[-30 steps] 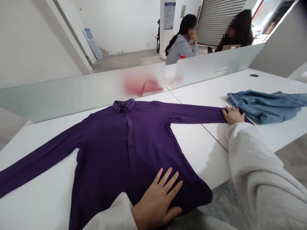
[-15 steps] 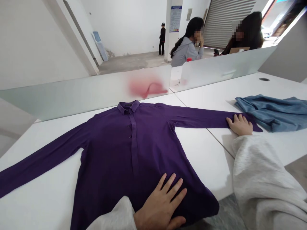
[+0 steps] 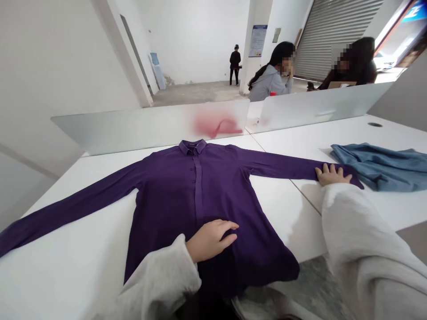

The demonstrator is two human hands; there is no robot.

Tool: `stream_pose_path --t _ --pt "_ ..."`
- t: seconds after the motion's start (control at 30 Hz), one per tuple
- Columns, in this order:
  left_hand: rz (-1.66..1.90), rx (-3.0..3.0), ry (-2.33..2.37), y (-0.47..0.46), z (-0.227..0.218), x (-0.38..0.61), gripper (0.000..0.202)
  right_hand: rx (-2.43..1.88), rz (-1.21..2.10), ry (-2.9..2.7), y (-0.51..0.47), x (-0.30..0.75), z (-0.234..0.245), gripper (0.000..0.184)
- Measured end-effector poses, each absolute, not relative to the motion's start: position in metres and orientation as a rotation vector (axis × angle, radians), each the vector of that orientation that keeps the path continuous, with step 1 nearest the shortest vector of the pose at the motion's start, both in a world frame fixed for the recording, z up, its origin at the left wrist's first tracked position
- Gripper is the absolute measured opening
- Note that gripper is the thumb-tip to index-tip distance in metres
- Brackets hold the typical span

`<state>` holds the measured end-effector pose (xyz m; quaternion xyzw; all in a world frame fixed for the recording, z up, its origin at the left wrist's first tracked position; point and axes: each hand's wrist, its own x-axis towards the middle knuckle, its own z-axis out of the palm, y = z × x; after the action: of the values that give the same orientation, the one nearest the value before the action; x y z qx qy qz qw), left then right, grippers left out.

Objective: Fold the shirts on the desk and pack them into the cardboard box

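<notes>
A purple long-sleeved shirt (image 3: 167, 191) lies spread face up on the white table, its collar at the far side and both sleeves stretched out sideways. My left hand (image 3: 211, 240) is over the lower front of the shirt, thumb and fingers apart with nothing between them. Whether it touches the cloth I cannot tell. Out to the right, my right hand (image 3: 332, 174) rests open on the sleeve near the cuff, fingers spread. The shirt's bottom left part is hidden behind my left sleeve.
Blue folded cloth (image 3: 383, 166) lies right of the cuff. Frosted dividers (image 3: 150, 129) run along the table's (image 3: 96, 249) back, with something red blurred behind one. Beyond sit two people (image 3: 271, 84), and another person (image 3: 235, 66) stands farther off.
My left hand has lifted and turned from lying flat with spread fingers to a side-on, slightly curved pose. My right hand stays on the sleeve. The camera view has shifted.
</notes>
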<state>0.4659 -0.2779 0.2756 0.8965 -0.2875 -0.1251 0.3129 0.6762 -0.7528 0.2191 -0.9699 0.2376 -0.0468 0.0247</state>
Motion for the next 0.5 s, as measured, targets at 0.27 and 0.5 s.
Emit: stream_pose_path --t 0.27,0.5 --pt "-0.258 2.548 -0.839 -0.230 0.355 0.461 0.028 -3.232 -0.284 -0.046 -0.625 0.671 0.279 0.043" --pt "-0.070 2.607 -0.083 -0.150 0.332 0.563 0.031 -2.764 -0.153 -1.346 -0.488 0.499 0.328 0.048"
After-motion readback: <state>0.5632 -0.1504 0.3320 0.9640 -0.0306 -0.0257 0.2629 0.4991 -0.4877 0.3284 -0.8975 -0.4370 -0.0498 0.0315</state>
